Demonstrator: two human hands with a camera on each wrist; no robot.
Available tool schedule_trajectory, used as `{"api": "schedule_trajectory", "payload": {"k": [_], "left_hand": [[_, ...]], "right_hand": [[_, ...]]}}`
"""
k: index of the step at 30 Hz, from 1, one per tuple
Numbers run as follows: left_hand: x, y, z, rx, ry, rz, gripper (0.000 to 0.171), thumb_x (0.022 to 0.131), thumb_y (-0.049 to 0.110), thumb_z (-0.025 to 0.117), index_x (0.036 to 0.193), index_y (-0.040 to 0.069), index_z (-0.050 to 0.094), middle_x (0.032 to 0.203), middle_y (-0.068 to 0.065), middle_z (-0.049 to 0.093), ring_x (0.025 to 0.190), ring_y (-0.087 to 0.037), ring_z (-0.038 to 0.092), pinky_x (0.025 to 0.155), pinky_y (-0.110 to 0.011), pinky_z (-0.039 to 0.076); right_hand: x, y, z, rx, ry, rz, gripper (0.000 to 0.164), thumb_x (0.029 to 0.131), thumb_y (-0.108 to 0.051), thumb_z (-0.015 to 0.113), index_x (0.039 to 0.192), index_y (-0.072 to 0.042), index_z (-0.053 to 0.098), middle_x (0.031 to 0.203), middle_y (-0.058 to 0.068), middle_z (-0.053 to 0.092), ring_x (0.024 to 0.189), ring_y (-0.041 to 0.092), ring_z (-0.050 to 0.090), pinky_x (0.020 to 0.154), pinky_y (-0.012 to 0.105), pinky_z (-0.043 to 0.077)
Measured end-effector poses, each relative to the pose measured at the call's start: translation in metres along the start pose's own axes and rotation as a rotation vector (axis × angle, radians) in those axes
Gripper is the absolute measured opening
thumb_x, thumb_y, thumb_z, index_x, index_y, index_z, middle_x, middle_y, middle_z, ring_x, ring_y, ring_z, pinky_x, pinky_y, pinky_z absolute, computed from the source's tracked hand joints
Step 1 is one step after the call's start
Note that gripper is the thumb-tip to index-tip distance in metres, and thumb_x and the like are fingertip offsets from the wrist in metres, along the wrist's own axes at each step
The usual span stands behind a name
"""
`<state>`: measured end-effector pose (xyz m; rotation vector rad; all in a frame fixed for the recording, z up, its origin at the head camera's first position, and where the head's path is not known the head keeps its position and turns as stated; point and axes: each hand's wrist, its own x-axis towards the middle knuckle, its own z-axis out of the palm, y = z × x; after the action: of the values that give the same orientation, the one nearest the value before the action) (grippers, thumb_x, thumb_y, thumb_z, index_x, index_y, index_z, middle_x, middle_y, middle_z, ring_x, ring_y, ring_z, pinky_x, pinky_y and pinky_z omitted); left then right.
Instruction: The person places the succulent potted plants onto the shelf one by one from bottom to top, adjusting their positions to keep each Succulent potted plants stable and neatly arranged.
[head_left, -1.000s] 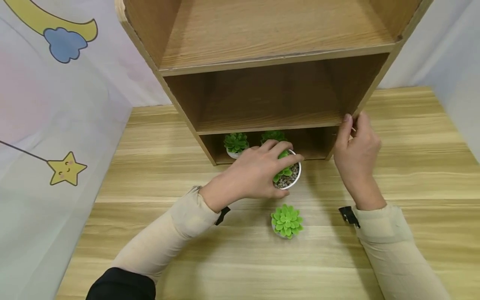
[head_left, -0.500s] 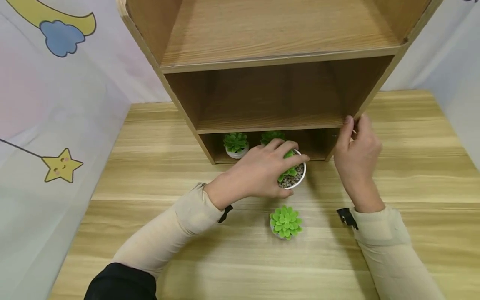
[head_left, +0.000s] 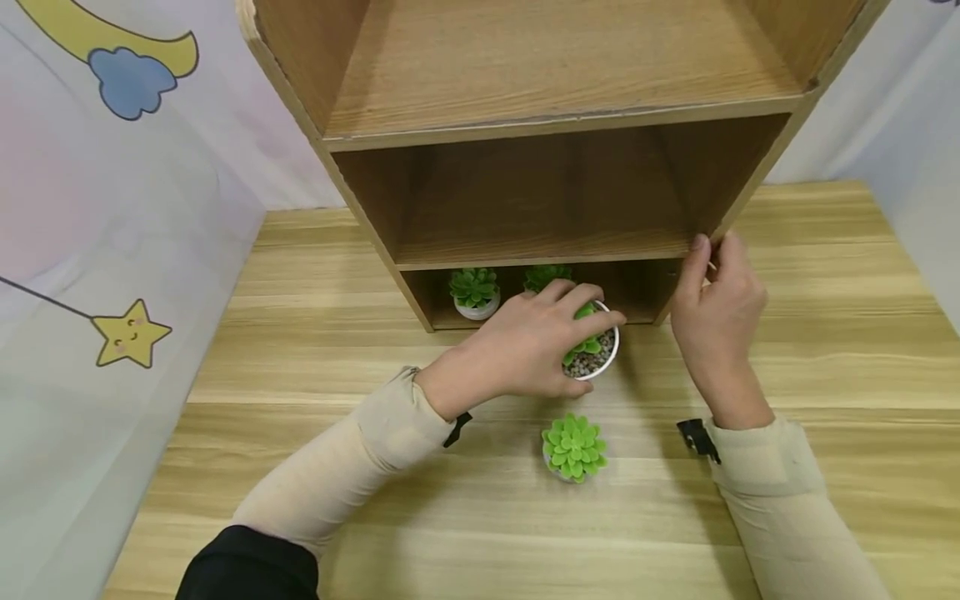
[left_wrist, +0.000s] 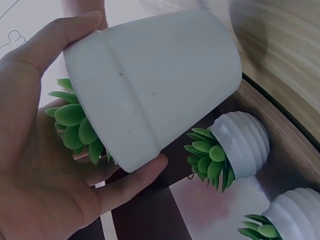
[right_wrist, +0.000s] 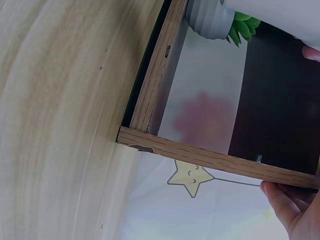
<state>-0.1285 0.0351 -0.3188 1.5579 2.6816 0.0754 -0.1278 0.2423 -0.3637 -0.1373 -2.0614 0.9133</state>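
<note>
My left hand (head_left: pixel 525 346) grips a potted succulent (head_left: pixel 591 360) from above by its rim, thumb and fingers spread around the pot. Its smooth white pot (left_wrist: pixel 155 85) fills much of the left wrist view, lying tilted in front of the bottom compartment. Grey gravel shows around the green leaves. My right hand (head_left: pixel 718 321) holds the right side panel of the wooden shelf (head_left: pixel 570 262), thumb at its front edge. Two smaller succulents, one on the left (head_left: pixel 474 292) and one partly hidden behind my left hand (head_left: pixel 547 277), stand in ribbed white pots in the bottom compartment.
A bright green succulent (head_left: pixel 574 448) stands on the wood-grain table (head_left: pixel 465 525), nearer me than the shelf. Above the bottom compartment are a middle compartment (head_left: pixel 540 192) and an upper one (head_left: pixel 570 58). Printed cloth (head_left: pixel 67 192) hangs at the left and behind.
My left hand has shifted slightly to the right with the potted succulent in its grip. My right hand keeps its place on the shelf's side panel.
</note>
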Motion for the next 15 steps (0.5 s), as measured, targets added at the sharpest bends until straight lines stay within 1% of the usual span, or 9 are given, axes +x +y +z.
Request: {"api": "schedule_trajectory", "payload": {"k": [6,12,15], "left_hand": [[0.0009,-0.0007,0.0002,0.005,0.005,0.007,0.073,0.074,0.053,0.064,0.138,0.03,0.038,0.137,-0.003,0.034,0.122,-0.025,0.035,0.078,-0.04,0.045],[0.0041,-0.0004,-0.0003,0.008,-0.002,0.005,0.073,0.074,0.053,0.064,0.139,0.03,0.038,0.137,-0.003,0.034,0.122,-0.025,0.034,0.077,-0.039,0.045],[0.0055,-0.0007,0.0002,0.005,-0.004,0.0,0.073,0.074,0.052,0.064,0.138,0.03,0.038,0.136,-0.003,0.034,0.122,-0.026,0.034,0.077,-0.039,0.045]], "right_hand": [[0.0006,0.0016,0.0002,0.001,0.01,-0.022,0.027,0.094,-0.02,0.047,0.088,0.003,0.058,0.074,0.013,0.06,0.079,0.026,0.063,0.067,0.039,0.052],[0.0007,0.002,0.0002,0.002,0.004,-0.002,0.028,0.094,-0.021,0.047,0.091,0.003,0.059,0.079,0.014,0.062,0.083,0.026,0.064,0.069,0.039,0.051],[0.0004,0.002,0.0003,-0.002,0.004,-0.012,0.028,0.094,-0.021,0.047,0.09,0.004,0.059,0.079,0.016,0.062,0.082,0.028,0.064,0.068,0.041,0.052]]}}
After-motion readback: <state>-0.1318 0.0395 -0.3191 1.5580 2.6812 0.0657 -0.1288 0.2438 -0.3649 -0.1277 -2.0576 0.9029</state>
